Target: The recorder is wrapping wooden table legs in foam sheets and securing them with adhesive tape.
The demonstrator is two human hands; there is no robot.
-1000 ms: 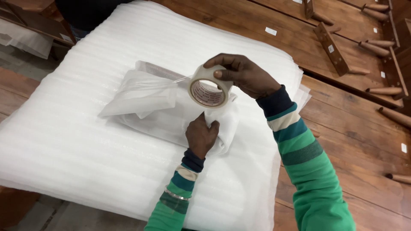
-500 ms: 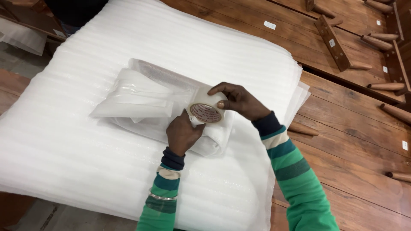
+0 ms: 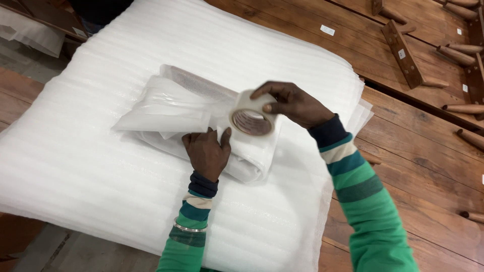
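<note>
A dark wooden counter of broad planks fills the view, and most of it is covered by a stack of white foam sheets laid flat. On the middle of that stack lies a wrapped bundle, a long parcel folded in the same thin white foam, with a loose flap spread out at its near left side. The left hand presses palm-down on the near edge of the bundle, fingers spread flat on the wrapping, so its grip is open and holds nothing. The right hand is just right of the bundle's middle, and its grip is closed around a roll of clear tape, thumb and fingers pinching the rim while the roll's brown core faces the camera (the roll sits just above the foam wrapping, touching or nearly touching it; I cannot tell which). Both arms wear green striped sleeves, and a metal bangle circles the left wrist. Beyond the bundle, at the far right of the counter, lie several turned wooden legs and a flat wooden bracket piece
</note>
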